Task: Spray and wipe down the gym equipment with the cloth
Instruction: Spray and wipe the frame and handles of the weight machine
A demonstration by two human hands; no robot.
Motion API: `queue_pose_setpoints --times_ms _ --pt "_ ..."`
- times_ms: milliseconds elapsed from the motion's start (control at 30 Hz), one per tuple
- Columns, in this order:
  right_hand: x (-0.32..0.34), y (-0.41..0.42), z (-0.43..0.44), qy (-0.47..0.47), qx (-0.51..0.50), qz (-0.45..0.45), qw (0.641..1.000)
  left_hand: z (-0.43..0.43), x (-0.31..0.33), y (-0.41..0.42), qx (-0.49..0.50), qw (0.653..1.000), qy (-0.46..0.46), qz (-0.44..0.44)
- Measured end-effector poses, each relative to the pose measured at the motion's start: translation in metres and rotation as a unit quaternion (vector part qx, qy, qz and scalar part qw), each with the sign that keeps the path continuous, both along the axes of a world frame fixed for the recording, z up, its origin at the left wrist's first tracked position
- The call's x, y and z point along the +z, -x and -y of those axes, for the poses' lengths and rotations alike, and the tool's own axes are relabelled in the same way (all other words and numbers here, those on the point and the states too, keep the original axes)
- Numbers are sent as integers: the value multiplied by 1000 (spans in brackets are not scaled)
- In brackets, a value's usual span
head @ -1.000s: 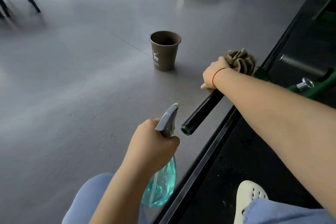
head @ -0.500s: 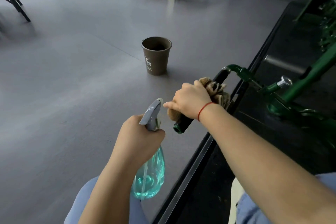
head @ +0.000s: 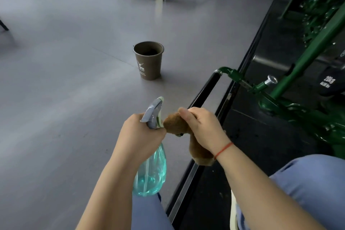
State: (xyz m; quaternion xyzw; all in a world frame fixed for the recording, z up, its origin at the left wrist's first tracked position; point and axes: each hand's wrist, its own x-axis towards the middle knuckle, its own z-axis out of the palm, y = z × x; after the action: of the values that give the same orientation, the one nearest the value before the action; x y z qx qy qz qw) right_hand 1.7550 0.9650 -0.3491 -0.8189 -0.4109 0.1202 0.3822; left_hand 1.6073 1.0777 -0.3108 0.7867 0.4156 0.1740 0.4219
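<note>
1. while the cloth (head: 176, 123) is gripped in the curled fingers of the right hand (head: 202, 127), it is bunched over the near end of the black handle (head: 205, 91), so that end is hidden.
2. the spray bottle (head: 151, 173) is held upright in the left hand (head: 141, 136), whose fingers are wrapped round its neck below the grey trigger; blue-green liquid is seen in its lower part.
3. the wipe is judged to be at the tip of the handle; no wetness can be made out on the bare black grip above, and the green frame (head: 302, 61) is judged to be left for wiping.
4. "20kg" is read on a black weight plate (head: 329, 83); the smaller line beneath it is too blurred to be read.
5. a white deer mark is printed on the brown cup (head: 149, 61) standing on the floor; the lettering under it cannot be read.
</note>
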Motion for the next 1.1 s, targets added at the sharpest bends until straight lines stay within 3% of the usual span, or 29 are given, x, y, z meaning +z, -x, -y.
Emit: queue_pose_setpoints --times_ms 67,133,200,333,567,700,900,1000,1100 --pt "20 -10 7 -39 -59 -112 991 0 3 -3 -13 1000 2 -4" --pt "38 -26 9 -78 -148 -158 973 0 3 -6 -27 1000 7 -4" --pt "52 -45 5 -112 -225 -157 955 1 5 -10 -44 999 5 -9" --pt "61 -81 -9 -156 -281 -142 936 6 7 -20 -63 997 21 -27" --pt "3 -103 -47 -68 -313 -91 943 10 0 -63 -60 996 46 -50" --pt "-19 -91 -60 78 -254 49 963 9 -5 -85 -34 993 69 -87" --pt "-39 -87 -50 69 -256 108 958 4 20 -105 -20 980 111 -163" --pt "-39 -79 -43 73 -270 88 956 4 42 -108 -27 973 129 -190" --pt "-24 -66 -41 128 -274 13 953 2 66 -105 -25 966 133 -221"
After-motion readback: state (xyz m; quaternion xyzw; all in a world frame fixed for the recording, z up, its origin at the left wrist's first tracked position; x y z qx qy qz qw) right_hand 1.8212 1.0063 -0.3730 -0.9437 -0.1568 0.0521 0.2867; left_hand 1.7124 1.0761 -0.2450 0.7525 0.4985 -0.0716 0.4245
